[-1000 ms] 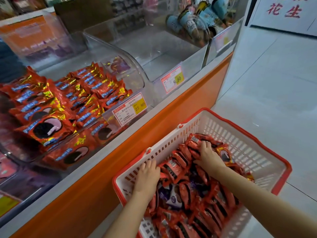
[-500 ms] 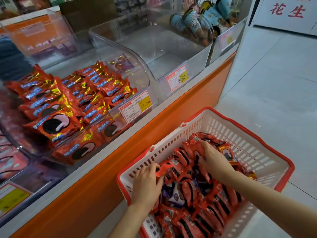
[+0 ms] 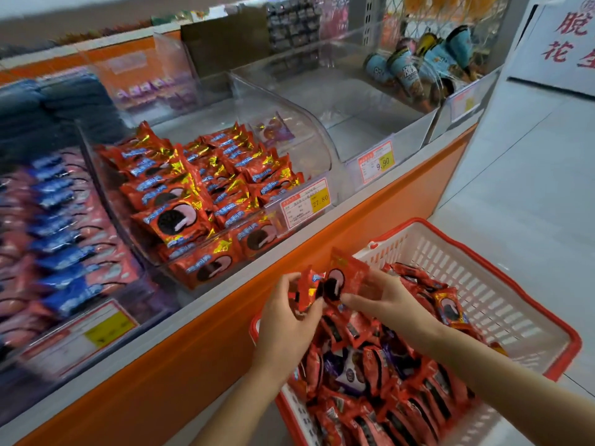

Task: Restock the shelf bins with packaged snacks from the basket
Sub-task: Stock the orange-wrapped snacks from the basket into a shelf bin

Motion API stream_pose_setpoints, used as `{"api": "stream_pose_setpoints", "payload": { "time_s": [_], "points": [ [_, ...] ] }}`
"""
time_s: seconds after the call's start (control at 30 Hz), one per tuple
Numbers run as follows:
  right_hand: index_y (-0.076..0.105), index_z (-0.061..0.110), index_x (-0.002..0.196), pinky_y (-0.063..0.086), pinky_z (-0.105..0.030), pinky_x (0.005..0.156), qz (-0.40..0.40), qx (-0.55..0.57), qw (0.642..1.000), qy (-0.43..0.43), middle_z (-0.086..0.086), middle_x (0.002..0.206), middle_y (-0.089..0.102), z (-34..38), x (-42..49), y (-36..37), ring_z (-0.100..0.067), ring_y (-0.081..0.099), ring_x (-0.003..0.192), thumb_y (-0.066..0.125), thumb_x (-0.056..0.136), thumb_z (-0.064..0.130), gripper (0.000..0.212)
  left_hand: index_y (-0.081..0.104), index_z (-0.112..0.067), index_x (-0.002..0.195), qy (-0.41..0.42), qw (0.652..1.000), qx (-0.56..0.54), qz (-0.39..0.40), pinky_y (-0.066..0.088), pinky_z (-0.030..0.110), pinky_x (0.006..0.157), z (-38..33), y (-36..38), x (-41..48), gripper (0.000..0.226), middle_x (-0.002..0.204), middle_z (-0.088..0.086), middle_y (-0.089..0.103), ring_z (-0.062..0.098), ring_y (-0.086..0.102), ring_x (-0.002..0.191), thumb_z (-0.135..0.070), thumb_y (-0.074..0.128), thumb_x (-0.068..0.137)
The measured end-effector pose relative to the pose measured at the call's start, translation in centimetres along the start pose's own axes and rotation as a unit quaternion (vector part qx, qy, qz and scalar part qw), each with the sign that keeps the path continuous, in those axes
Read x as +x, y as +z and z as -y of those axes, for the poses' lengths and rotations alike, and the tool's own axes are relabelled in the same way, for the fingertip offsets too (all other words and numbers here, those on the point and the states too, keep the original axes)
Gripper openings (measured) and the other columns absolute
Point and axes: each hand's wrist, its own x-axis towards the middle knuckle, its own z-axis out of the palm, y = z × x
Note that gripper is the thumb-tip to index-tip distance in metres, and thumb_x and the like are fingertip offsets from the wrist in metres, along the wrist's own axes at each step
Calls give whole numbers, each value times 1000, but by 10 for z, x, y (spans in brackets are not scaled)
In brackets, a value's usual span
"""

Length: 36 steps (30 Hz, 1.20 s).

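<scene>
A white basket with a red rim [image 3: 502, 304] stands on the floor at the lower right, full of red cookie packs [image 3: 370, 410] with a few purple ones among them. My left hand [image 3: 286, 320] grips one red pack [image 3: 306, 289] above the basket's near corner. My right hand [image 3: 386, 297] pinches a second red pack [image 3: 346, 276] beside it, and the two packs touch. A clear shelf bin [image 3: 309, 149] to the upper left holds several of the same red packs [image 3: 199, 191].
The orange shelf front [image 3: 199, 355] runs diagonally between the bins and the basket. A bare clear bin [image 3: 370, 123] with a 9.90 price tag lies to the right of the red packs. Blue and pink packs [image 3: 54, 239] fill the left bin. Grey floor [image 3: 528, 175] spreads right.
Both hands have risen out of the basket toward the shelf, each with a red pack. The camera has moved closer and turned left.
</scene>
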Motion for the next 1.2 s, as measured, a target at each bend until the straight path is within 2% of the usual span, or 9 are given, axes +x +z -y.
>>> {"api": "stream_pose_setpoints", "payload": {
  "time_s": [0.17,0.37,0.5,0.6,0.73,0.8,0.9,0.97,1.2],
  "points": [
    [59,16,114,53,-22,81,50,-22,997,-52,4,104,71,27,-6,16,-11,68,97,57,91,11,24,51,-38,101,17,998,-51,-18,45,7,70,-21,-34,-15,23,98,-16,63,-2,61,90,-29,66,86],
    [48,26,128,55,-30,85,93,17,993,-72,3,116,66,57,-10,28,-16,65,105,55,88,20,41,53,-42,100,73,994,-54,-54,42,4,75,-38,-72,-23,28,97,-31,63,-10,60,90,-23,68,85],
    [43,37,137,53,-28,89,136,-48,985,-91,11,126,60,70,-16,45,-7,60,113,51,88,30,50,55,-46,101,82,994,-50,-57,45,8,81,-42,-82,-29,27,103,-36,61,-10,59,98,-41,66,78],
    [48,33,129,53,-21,79,81,-67,989,-103,12,116,64,77,-17,57,-2,64,100,52,83,35,46,53,-47,98,89,992,-49,-70,41,3,76,-41,-91,-37,28,98,-43,58,-16,58,93,-32,68,81],
    [51,17,112,55,-22,66,18,-32,997,-61,1,97,67,85,-13,63,-10,68,79,48,84,42,38,55,-42,100,93,990,-55,-90,41,1,71,-42,-108,-48,30,93,-28,65,-14,59,91,-19,68,85],
    [56,10,113,51,-18,59,39,47,998,-11,0,86,67,89,-11,68,-8,64,67,47,91,37,36,56,-41,100,102,988,-56,-98,42,3,71,-44,-119,-52,29,95,-27,66,-11,61,91,-18,67,86],
    [57,9,120,52,-18,68,122,124,984,39,-7,98,67,92,-10,71,-12,64,79,63,80,25,44,57,-39,101,123,986,-39,-103,41,3,72,-47,-131,-57,28,100,-27,64,-9,61,91,-18,67,87],
    [57,12,119,52,-20,71,118,73,990,24,-6,95,68,91,-9,73,-13,66,82,70,74,18,47,57,-39,99,127,986,-33,-107,41,4,71,-49,-138,-59,26,99,-26,65,-8,62,88,-19,67,87],
    [56,21,109,44,-14,52,-10,-72,993,-90,8,62,60,112,-3,75,-2,53,55,65,86,24,25,59,-38,106,152,978,-46,-134,47,10,76,-58,-163,-67,26,99,-21,67,-2,64,92,-37,60,80]
  ]
}}
